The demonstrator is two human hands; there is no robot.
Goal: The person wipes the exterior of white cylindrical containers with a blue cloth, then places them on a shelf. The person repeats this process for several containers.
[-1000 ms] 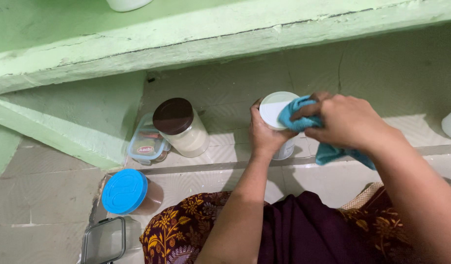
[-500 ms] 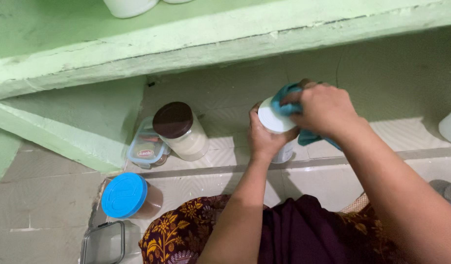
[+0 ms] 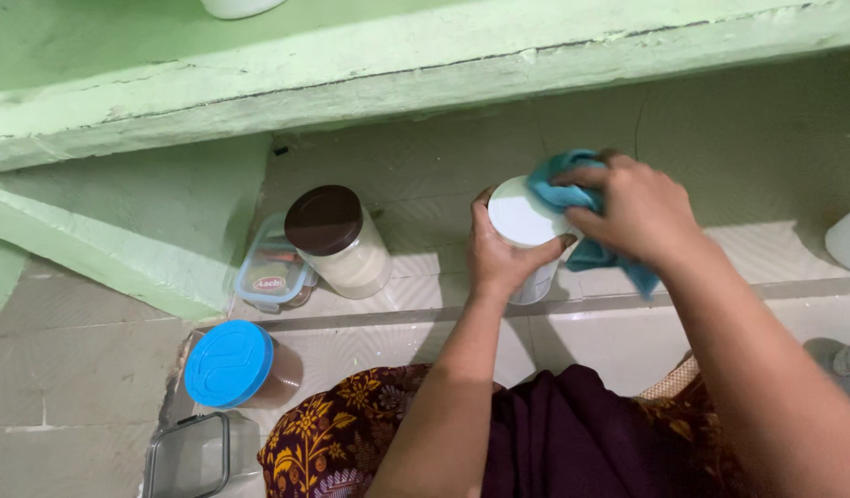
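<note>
The left hand [image 3: 499, 258] was wrapped around a white-lidded jar [image 3: 526, 221] that stood on the tiled floor [image 3: 93, 350], below a green ledge [image 3: 351, 65]. The right hand [image 3: 637, 207] clutched a blue cloth [image 3: 572, 198] and pressed it against the lid's far edge. Well to the left stood a brown-lidded jar [image 3: 337, 240], touching a small clear box [image 3: 273, 272]; nearer the person were a blue-lidded jar [image 3: 229, 362] and a clear container [image 3: 190, 456].

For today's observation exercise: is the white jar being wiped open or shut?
Shut: a white lid covers the jar, gripped by the left hand.
</note>
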